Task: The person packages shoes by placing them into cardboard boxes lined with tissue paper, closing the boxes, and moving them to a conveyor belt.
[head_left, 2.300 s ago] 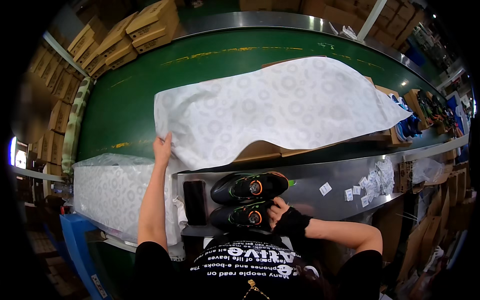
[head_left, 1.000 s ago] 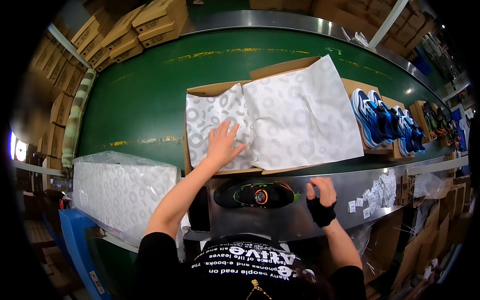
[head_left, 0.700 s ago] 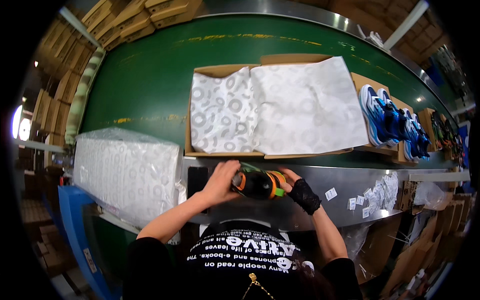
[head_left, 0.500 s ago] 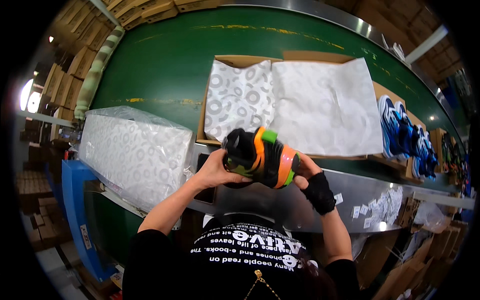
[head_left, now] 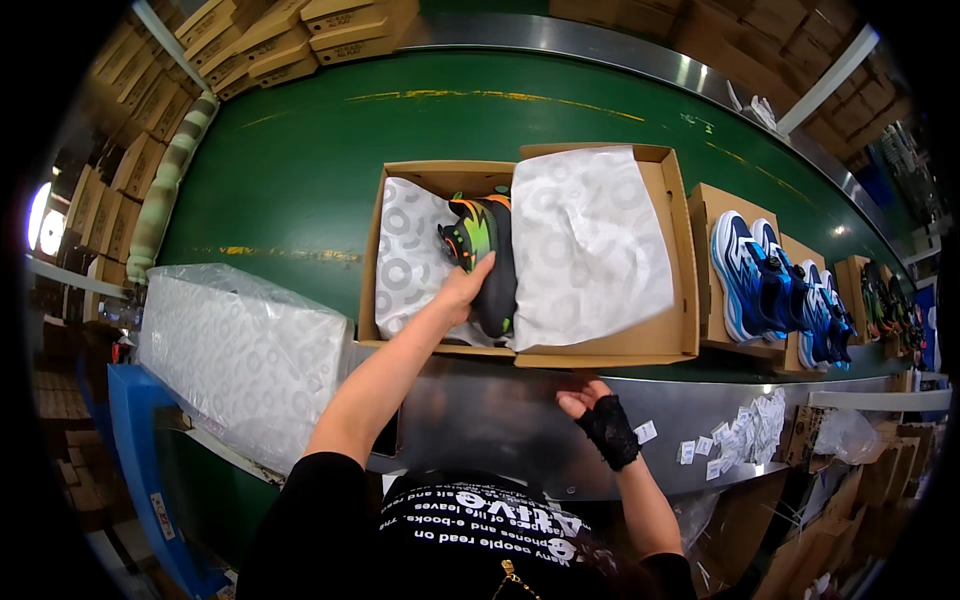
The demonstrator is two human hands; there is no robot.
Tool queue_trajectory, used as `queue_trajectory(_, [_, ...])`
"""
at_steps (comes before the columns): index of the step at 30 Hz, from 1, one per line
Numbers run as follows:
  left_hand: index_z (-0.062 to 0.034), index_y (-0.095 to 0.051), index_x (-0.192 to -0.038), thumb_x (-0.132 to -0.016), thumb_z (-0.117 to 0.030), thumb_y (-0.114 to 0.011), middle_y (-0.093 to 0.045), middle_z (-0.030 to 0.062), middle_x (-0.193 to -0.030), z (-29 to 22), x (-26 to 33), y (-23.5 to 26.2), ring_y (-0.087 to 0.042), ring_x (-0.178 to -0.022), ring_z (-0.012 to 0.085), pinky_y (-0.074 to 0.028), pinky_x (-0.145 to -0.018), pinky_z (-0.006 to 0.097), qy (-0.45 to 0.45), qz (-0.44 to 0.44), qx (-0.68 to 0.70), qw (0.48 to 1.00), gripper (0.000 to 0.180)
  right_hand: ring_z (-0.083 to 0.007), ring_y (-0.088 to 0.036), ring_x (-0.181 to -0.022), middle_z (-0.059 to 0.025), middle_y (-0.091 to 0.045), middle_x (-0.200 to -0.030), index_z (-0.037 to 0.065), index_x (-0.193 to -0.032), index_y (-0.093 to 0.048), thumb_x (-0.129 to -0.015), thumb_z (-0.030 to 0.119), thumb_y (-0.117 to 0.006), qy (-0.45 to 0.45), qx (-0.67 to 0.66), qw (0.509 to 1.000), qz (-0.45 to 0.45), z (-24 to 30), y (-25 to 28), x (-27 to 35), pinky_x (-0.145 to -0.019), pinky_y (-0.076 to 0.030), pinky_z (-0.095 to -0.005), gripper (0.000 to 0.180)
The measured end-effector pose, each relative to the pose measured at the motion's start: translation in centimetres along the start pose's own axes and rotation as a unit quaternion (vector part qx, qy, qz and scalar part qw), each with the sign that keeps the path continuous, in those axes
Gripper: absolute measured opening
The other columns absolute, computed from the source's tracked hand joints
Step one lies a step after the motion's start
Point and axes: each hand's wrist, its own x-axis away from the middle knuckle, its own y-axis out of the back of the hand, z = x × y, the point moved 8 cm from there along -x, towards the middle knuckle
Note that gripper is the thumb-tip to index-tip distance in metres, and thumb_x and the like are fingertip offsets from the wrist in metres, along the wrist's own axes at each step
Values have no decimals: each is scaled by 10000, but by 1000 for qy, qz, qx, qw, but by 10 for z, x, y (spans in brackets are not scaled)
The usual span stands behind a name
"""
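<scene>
My left hand [head_left: 466, 288] grips a black sneaker [head_left: 494, 275] with green and orange parts. The shoe lies on its side on patterned white tissue paper [head_left: 402, 250], inside the left half of an open cardboard shoe box [head_left: 436, 170]. Another part of the paper [head_left: 595, 240] spreads over the box's right half. My right hand [head_left: 590, 405], in a black fingerless lace glove, hovers over the metal table edge [head_left: 480, 405] just in front of the box. Its fingers are apart and hold nothing.
A plastic-wrapped stack of patterned paper [head_left: 245, 345] sits at left. Blue-and-white sneakers [head_left: 745, 280] rest on open boxes to the right along the green conveyor belt [head_left: 300, 170]. Small white labels [head_left: 750, 430] are scattered on the metal edge. Stacked shoe boxes [head_left: 345, 30] stand at the far left.
The sneaker has gone from between both hands down into the box's left half. My right hand has let go and drawn back slightly. The box and neighbouring shoes appear shifted left.
</scene>
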Motion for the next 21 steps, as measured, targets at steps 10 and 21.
queue_trajectory(10, [6,-460,-1129,-879,-436,-381,-518,146,-1075,-76,89,65,-503,-974,200,-413,-771,330,-251,-112,-30,961,514,-254,-454,-1016,-130,-453,-1170,107,-1133,-479,-637,5,-589,337,470,778,-245,111,-32,-29,-786,-350,-427,518])
queue_trajectory(21, [55,-558,-928,-844,-445,-427,-591,149,-863,-27,56,97,-561,-788,220,-425,-701,331,-242,-175,-261,918,524,-389,-291,-1186,-164,-278,-1329,337,-1218,-419,-704,26,-496,352,683,614,-179,55,-75,-57,-782,-253,-642,606])
